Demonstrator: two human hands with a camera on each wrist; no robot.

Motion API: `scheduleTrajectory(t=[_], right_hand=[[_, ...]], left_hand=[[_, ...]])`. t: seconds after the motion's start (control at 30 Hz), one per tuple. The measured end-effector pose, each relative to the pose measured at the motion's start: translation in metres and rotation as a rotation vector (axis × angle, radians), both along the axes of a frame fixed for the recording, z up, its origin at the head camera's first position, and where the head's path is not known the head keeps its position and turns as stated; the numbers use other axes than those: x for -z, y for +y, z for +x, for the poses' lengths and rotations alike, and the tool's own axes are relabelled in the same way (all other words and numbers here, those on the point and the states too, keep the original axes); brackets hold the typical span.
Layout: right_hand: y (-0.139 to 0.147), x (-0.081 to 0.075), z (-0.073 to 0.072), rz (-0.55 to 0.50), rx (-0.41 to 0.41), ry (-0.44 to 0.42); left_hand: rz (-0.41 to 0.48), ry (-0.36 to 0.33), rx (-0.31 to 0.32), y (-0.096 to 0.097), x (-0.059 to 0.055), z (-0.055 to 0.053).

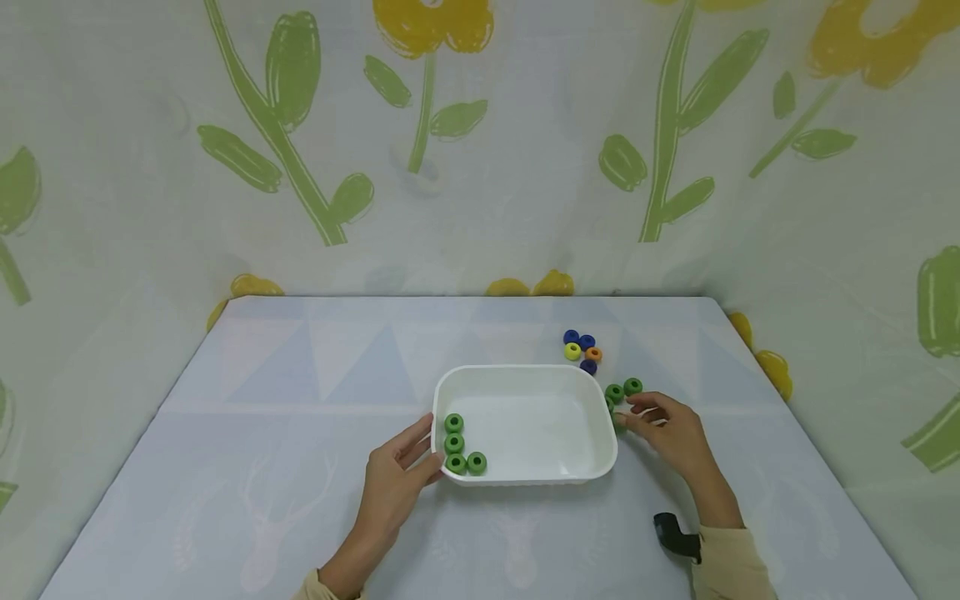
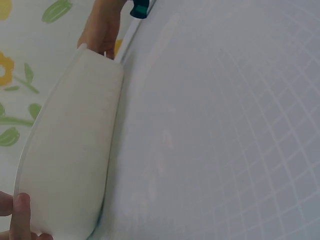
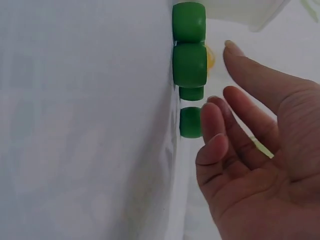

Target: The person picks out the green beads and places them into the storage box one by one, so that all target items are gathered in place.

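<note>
A white rectangular tray point(image 1: 525, 371) lies on the table, and my left hand point(image 1: 396, 475) grips its left rim, thumb at the near corner; fingertips point(image 2: 21, 215) show against its side in the left wrist view. Several green beads point(image 1: 453, 443) sit along the left end inside it. Just outside the tray's right wall is a group of green beads point(image 1: 633, 386) with holes. My right hand point(image 1: 671, 433) hovers right beside that group. In the right wrist view its thumb and fingers stand apart, holding nothing, close to the green beads point(image 3: 190, 65).
Behind the tray's far right corner lie blue beads point(image 1: 587, 342), a yellow bead point(image 1: 572, 352) and an orange bead point(image 1: 593, 355). A black curved object point(image 1: 675, 537) is at the right sleeve point(image 1: 731, 567). Flower-printed cloth point(image 1: 525, 208) hangs behind the table.
</note>
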State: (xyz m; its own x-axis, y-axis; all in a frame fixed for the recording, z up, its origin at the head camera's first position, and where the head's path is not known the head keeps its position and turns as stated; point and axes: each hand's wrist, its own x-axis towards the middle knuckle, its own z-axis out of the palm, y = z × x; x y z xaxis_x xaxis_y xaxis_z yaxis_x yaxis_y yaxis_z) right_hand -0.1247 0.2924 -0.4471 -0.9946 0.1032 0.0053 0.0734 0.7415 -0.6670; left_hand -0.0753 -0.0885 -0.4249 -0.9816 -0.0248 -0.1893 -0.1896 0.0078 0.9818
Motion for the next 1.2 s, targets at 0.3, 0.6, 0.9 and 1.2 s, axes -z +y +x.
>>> scheduleTrajectory(t=[0.3, 0.6, 0.9, 1.2], right_hand=[[0.000, 0.006, 0.002, -0.012, -0.003, -0.056], [-0.001, 0.011, -0.001, -0.006, -0.044, -0.059], [-0.004, 0.009, 0.000, 0.013, -0.032, -0.062], [-0.005, 0.003, 0.001, 0.070, 0.006, -0.072]], left_hand=[[0.006, -0.002, 0.001, 0.000, 0.001, 0.001], [0.004, -0.001, -0.003, 0.000, 0.001, 0.000], [0.011, 0.008, 0.000, 0.000, 0.001, -0.001], [0.024, 0.005, 0.005, -0.002, 0.001, -0.001]])
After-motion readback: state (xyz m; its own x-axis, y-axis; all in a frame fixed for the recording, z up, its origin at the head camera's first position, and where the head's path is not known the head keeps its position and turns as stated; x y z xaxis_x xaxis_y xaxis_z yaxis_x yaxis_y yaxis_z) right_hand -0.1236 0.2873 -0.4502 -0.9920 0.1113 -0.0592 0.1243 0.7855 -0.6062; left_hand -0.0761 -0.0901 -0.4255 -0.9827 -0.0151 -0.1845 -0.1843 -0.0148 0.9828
